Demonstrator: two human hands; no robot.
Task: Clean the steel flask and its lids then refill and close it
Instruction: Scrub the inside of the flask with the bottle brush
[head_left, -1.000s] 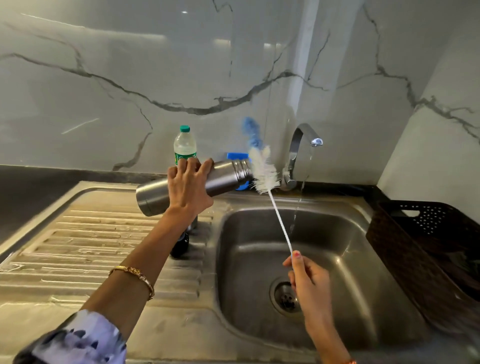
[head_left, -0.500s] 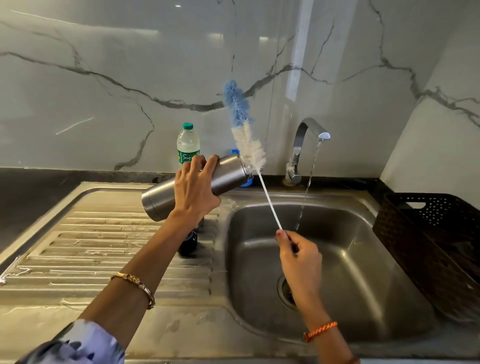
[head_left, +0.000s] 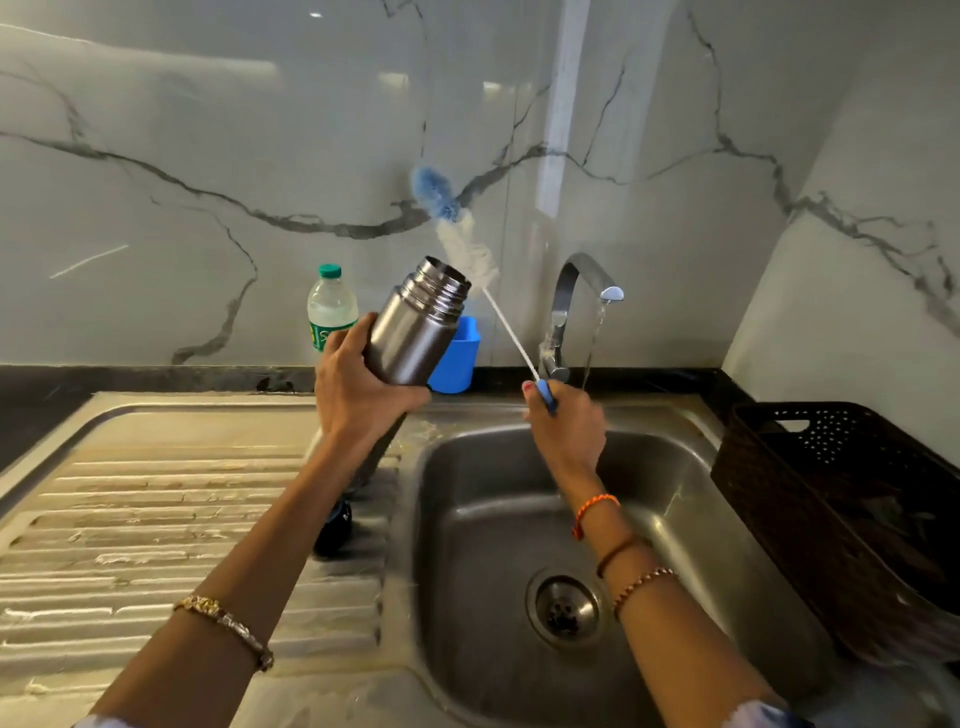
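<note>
My left hand (head_left: 358, 395) grips the cylindrical steel flask (head_left: 415, 327), now tilted mouth-up; my right hand (head_left: 563, 421) pinches the white-and-blue bottle brush (head_left: 457, 234), just withdrawn, so rinsing likely follows.

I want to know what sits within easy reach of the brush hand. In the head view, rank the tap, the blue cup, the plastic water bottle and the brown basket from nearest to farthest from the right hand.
From the right hand:
1. Tap, just behind it, water running.
2. Blue cup, to its left, against the wall.
3. Plastic water bottle, farther left, behind the flask.
4. Brown basket, off to the right, beside the sink.
</note>
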